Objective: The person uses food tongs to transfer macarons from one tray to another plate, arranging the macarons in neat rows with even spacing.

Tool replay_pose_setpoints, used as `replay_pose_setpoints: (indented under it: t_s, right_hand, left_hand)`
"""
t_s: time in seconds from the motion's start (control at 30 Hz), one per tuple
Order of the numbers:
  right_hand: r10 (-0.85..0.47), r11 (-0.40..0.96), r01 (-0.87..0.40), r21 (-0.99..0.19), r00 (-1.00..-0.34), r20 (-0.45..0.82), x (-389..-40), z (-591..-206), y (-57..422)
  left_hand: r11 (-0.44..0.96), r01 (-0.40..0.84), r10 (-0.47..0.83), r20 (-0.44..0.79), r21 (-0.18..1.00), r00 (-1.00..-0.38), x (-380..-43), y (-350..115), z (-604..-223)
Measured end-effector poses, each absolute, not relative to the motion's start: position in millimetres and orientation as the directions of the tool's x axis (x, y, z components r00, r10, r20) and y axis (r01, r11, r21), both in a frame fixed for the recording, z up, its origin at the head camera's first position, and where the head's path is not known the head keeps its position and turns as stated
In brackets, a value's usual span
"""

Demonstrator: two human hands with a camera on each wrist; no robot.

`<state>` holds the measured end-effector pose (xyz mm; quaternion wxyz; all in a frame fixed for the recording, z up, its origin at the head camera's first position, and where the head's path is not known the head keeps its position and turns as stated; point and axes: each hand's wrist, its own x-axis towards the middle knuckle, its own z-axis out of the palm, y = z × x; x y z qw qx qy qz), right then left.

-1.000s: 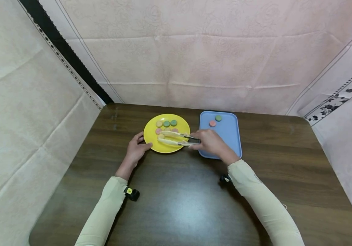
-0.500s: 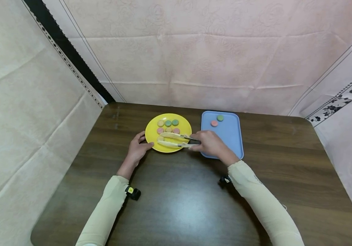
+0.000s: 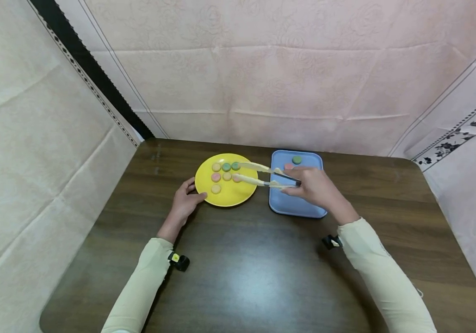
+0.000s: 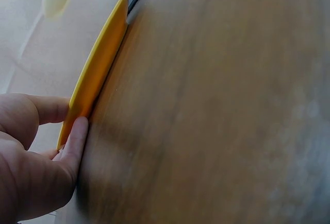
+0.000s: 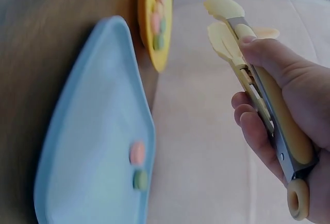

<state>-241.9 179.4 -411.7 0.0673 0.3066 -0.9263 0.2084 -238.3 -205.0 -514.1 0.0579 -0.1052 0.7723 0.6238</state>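
Note:
My left hand (image 3: pixel 185 202) holds the near-left rim of a round yellow plate (image 3: pixel 238 199). In the left wrist view, fingers lie on either side of the plate edge (image 4: pixel 95 69). Several small macarons, in cream, green and pink (image 3: pixel 215 176), lie on the plate. My right hand (image 3: pixel 314 187) grips a pair of tongs (image 3: pixel 264 183) with cream tips and metal arms. In the right wrist view, the tips of the tongs (image 5: pixel 225 9) stand apart with nothing between them. In the head view, they hang over the plate's right side.
A blue rectangular tray (image 3: pixel 298 209) lies right of the plate, partly under my right hand. A green macaron (image 3: pixel 297 159) and a pink macaron (image 5: pixel 137 153) rest in it. The brown wooden table (image 3: pixel 242 263) meets pale cloth (image 3: pixel 262 92) at its back edge.
My right hand has moved right with the tongs, from above the plate's front to over the tray. The cream macaron at the plate's front is now uncovered. My left hand stays on the rim.

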Motion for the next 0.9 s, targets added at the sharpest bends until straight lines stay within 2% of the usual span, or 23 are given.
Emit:
replay_pose_setpoints:
  t_s: [0.23, 0.57, 0.9]
  right_hand:
    - [-0.467, 0.778, -0.528, -0.341, -0.848, 0.249, -238.8, -403.7, 218.7]
    - [-0.343, 0.838, -0.4, -0.372, -0.915, 0.212, -237.3, -412.6, 261.9]
    - [-0.303, 0.862, -0.367, -0.35, -0.926, 0.226, -243.3, -436.0, 285.6]
  left_hand:
    - [0.204, -0.238, -0.091, -0.224, 0.95, -0.97, -239.5, -206.9, -513.3]
    - [0.199, -0.236, -0.086, -0.223, 0.951, -0.971, -239.3, -207.7, -514.4]
    - [0.192, -0.242, -0.084, -0.23, 0.951, -0.97, -238.8, -206.8, -516.5]
